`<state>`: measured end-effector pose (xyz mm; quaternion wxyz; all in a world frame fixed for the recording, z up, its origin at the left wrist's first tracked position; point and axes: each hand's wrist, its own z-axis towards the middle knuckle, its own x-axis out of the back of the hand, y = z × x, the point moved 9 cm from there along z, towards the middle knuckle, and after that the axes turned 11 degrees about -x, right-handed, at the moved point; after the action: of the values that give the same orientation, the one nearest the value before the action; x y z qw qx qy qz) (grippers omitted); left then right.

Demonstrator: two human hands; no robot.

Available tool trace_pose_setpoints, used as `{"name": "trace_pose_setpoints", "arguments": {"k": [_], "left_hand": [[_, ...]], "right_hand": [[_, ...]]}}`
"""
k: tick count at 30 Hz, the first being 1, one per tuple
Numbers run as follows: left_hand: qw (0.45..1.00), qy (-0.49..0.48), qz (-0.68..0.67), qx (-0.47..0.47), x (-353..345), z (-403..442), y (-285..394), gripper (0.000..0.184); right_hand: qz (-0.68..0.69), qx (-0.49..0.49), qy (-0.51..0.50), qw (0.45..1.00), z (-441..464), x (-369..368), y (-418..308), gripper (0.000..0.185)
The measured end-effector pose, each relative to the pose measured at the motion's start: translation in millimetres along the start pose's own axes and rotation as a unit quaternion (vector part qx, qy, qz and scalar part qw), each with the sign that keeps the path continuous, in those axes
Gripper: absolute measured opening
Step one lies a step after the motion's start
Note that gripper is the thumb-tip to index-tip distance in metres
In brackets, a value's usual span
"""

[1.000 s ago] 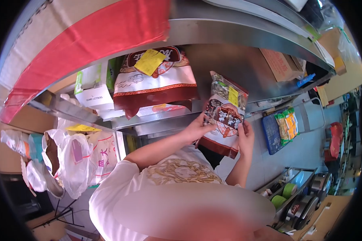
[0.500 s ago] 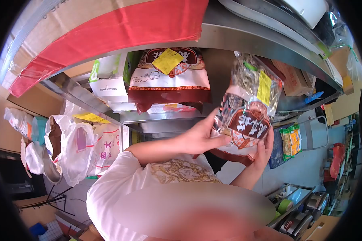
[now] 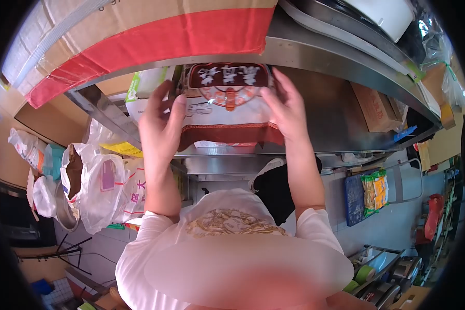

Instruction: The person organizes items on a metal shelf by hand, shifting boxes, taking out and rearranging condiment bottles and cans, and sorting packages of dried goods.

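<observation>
A printed bag of dried food (image 3: 227,111), with a dark brown label, white lettering and a brown lower band, lies at the left of the metal shelf. My left hand (image 3: 163,121) grips its left side, thumb on the near face and fingers partly hidden. On the opposite edge, my right hand (image 3: 289,106) holds the bag with the thumb over its front. The bag's far end is hidden under the shelf above. Beneath its near edge shows a strip of another package (image 3: 225,144). A white and green box (image 3: 138,98) stands beside my left hand.
Over the bag, a cardboard box with a red band (image 3: 155,46) sits on the upper metal shelf. A brown carton (image 3: 374,108) stands at the shelf's right end. Plastic bags (image 3: 101,188) hang at the left. A yellow-green packet (image 3: 374,191) rests on a blue trolley (image 3: 354,201).
The bag has moved left and inward onto the shelf, covering the yellow-labelled bag's place. Both hands travelled with it and now grip opposite sides.
</observation>
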<state>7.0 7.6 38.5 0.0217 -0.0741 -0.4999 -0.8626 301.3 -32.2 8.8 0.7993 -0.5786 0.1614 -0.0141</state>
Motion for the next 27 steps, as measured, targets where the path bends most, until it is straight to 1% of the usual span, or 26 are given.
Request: {"name": "trace_pose_setpoints", "arguments": {"k": [1, 2, 3, 5, 6, 8, 10, 13, 16, 17, 19, 20, 22, 23, 24, 25, 26, 27], "left_hand": [[0.989, 0.030, 0.104, -0.102, 8.6, -1.0, 15.4, 0.048], [0.956, 0.059, 0.205, -0.201, 11.4, -6.7, 31.8, 0.044], [0.953, 0.037, 0.209, -0.218, 7.4, -12.1, 38.1, 0.043], [0.943, -0.006, 0.217, -0.252, -3.3, -24.1, 56.2, 0.041], [0.954, -0.036, 0.182, -0.234, -10.6, -27.2, 53.2, 0.040], [0.922, -0.104, 0.246, -0.280, -30.1, -32.2, 53.2, 0.040], [0.909, -0.116, 0.280, -0.286, -43.1, -31.6, 51.0, 0.041], [0.895, -0.110, 0.315, -0.296, -54.6, -28.8, 45.6, 0.043], [0.889, -0.098, 0.328, -0.305, -56.6, -25.1, 38.9, 0.043], [0.891, -0.097, 0.324, -0.303, -56.4, -24.2, 37.6, 0.043], [0.891, -0.092, 0.320, -0.307, -56.9, -23.5, 39.8, 0.041], [0.897, -0.073, 0.306, -0.311, -53.9, -24.3, 41.0, 0.041], [0.908, -0.041, 0.272, -0.317, -47.8, -27.4, 40.1, 0.039], [0.911, -0.012, 0.240, -0.335, -43.4, -31.9, 43.9, 0.039], [0.918, 0.007, 0.196, -0.344, -38.1, -38.6, 47.6, 0.034], [0.916, 0.025, 0.156, -0.368, -34.5, -48.7, 54.4, 0.025], [0.913, 0.041, 0.113, -0.389, -31.0, -59.7, 58.9, 0.019], [0.908, 0.023, 0.044, -0.417, -32.2, -72.6, 57.5, 0.014]], "right_hand": [[-0.032, -0.014, -0.006, 0.999, 6.0, -7.4, 5.6, 0.059], [-0.064, -0.028, -0.011, 0.997, 11.3, -13.0, 11.9, 0.058], [-0.138, 0.003, 0.017, 0.990, 16.0, -9.7, 22.6, 0.057], [-0.229, -0.025, 0.037, 0.973, 10.9, -16.1, 8.7, 0.057], [-0.273, -0.041, 0.046, 0.960, 8.5, -20.3, 0.7, 0.057], [-0.364, -0.002, 0.065, 0.929, 6.9, -24.8, -11.6, 0.056], [-0.444, 0.022, 0.082, 0.892, 7.6, -24.8, -17.3, 0.053], [-0.464, 0.000, 0.072, 0.883, 8.3, -28.4, -20.8, 0.051], [-0.460, 0.019, 0.078, 0.884, 9.2, -27.1, -19.0, 0.048], [-0.443, 0.031, 0.085, 0.892, 8.2, -24.8, -19.4, 0.050], [-0.438, 0.089, 0.113, 0.887, 1.9, -18.7, -21.2, 0.046], [-0.436, 0.117, 0.126, 0.883, -3.0, -16.3, -24.2, 0.043], [-0.362, 0.122, 0.141, 0.913, -19.9, -12.6, -38.4, 0.038], [-0.327, 0.124, 0.152, 0.924, -30.8, -9.5, -48.1, 0.035], [-0.289, 0.144, 0.134, 0.937, -41.7, -10.4, -57.7, 0.029], [-0.169, 0.110, 0.070, 0.977, -53.8, -14.0, -60.5, 0.028], [-0.043, 0.077, 0.009, 0.996, -69.0, -21.9, -66.1, 0.027], [0.062, 0.106, -0.079, 0.989, -85.6, -38.9, -85.9, 0.027]]}}
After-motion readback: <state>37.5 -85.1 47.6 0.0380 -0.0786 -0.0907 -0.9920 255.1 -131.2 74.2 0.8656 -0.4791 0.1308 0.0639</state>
